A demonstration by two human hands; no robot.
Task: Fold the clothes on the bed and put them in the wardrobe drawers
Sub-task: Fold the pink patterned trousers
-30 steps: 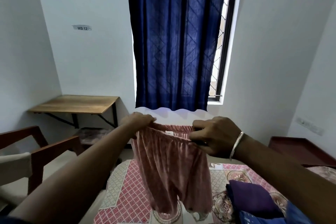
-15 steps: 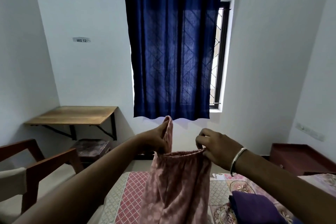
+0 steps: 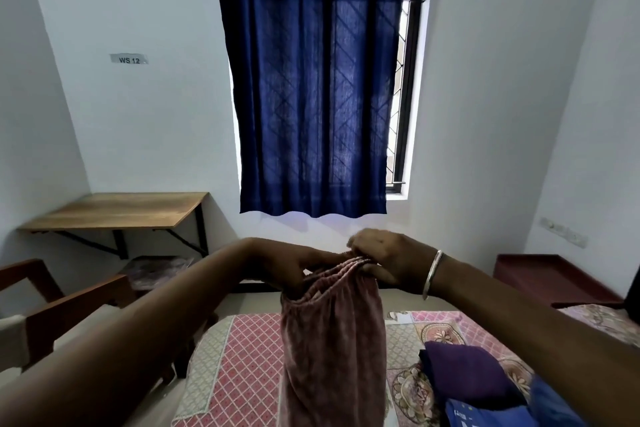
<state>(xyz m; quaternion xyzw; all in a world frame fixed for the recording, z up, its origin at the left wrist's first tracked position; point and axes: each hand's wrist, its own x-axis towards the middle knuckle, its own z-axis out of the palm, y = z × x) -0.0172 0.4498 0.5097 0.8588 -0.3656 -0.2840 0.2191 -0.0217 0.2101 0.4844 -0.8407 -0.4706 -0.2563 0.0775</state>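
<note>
Clothes on the bed comprised a purple garment and a blue garment lying at the right of the patterned cover, while a pink garment hung above the bed, its doubled elastic waistband uppermost. At that waistband the left hand gripped the left end with curled fingers, and the right hand, with a metal bangle at the wrist, pinched the right end, the two hands almost touching.
</note>
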